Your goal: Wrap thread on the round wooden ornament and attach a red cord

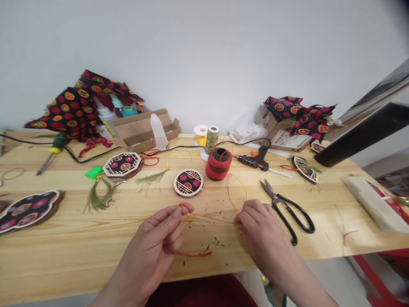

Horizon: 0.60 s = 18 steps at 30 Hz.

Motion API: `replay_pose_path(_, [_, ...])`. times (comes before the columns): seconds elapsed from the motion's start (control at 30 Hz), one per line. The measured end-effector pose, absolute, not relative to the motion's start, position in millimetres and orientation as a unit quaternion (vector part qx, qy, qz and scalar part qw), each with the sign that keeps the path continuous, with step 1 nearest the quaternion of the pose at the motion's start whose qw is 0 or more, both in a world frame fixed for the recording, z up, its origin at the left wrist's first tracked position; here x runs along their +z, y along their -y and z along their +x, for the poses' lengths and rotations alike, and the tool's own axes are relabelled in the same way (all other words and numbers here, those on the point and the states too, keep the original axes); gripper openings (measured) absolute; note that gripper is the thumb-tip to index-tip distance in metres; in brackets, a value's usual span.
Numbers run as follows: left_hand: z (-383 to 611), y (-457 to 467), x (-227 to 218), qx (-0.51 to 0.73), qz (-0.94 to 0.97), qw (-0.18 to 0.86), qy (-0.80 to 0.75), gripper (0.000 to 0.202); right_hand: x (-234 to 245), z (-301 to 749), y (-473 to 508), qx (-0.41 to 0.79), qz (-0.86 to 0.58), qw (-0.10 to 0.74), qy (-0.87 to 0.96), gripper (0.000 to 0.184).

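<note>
From my remote seat on the head camera, here's the left grip (159, 236), thumb and forefinger pressed together on a small red piece (180, 205), held right at the fingertips; bead or knot, it's too tiny for me to call. Out of that pinch runs a thin thread (211, 218), crossing the gap above the counter (96, 260) to the right grip (262, 226), whose fingers are curled in around it, though the tips themselves are partly hidden from me. So the thread lies between the two grips, its ends meeting each set of fingers. Just below the left grip, a red cord (194, 255) stretches rightward; whether it joins the piece up top, I cannot tell. Beyond the right grip, a yellow cord (242, 182) bows toward the red spool (219, 166), which stands past the space between both grips. Straight ahead of the left grip sits the round ornament (188, 183), lying flat and clear of the fingers. And just beside the right grip, on its outer side, scissors (289, 207) rest with blades pointing away from me.
</note>
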<state>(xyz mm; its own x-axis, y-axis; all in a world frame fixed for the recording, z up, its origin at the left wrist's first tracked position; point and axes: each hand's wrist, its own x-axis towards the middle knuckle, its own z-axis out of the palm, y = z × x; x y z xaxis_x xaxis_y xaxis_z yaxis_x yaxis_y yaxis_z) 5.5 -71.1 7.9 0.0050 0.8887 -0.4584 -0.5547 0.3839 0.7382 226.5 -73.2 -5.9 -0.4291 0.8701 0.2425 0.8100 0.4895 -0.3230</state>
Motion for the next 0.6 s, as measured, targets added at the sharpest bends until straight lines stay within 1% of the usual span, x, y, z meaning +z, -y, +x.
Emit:
replay_pose_path(0.13, [5.7, 71.2, 5.7, 0.525, 0.183, 0.686, -0.469, 0.016, 0.7, 233.1, 72.6, 0.103, -0.524, 0.154, 0.831, 0.019])
replay_pose_path(0.2, [7.1, 72.7, 4.2, 0.518, 0.196, 0.689, -0.469, 0.016, 5.8, 230.1, 73.5, 0.138, -0.522, 0.182, 0.822, 0.018])
replay_pose_path(0.23, [8.2, 74.0, 3.7, 0.511, 0.204, 0.689, -0.471, 0.016, 8.6, 226.3, 74.5, 0.162, -0.514, 0.216, 0.814, 0.022])
replay_pose_path(0.33, [12.8, 79.3, 3.0, 0.489, 0.231, 0.692, -0.478, 0.018, 15.0, 207.3, 79.0, 0.263, -0.470, 0.335, 0.773, 0.042])
replay_pose_path(0.4, [15.4, 82.8, 2.9, 0.476, 0.241, 0.694, -0.483, 0.019, 15.7, 192.7, 81.5, 0.341, -0.433, 0.362, 0.752, 0.053])
replay_pose_path(0.47, [16.7, 84.9, 3.1, 0.468, 0.248, 0.695, -0.485, 0.018, 13.5, 181.0, 82.0, 0.399, -0.406, 0.351, 0.743, 0.061])
replay_pose_path(0.53, [16.6, 85.5, 3.2, 0.470, 0.253, 0.692, -0.485, 0.017, 10.5, 173.9, 79.9, 0.425, -0.401, 0.341, 0.736, 0.061])
replay_pose_path(0.6, [15.8, 85.0, 3.4, 0.477, 0.257, 0.687, -0.485, 0.015, 9.1, 171.2, 76.1, 0.429, -0.415, 0.345, 0.725, 0.050])
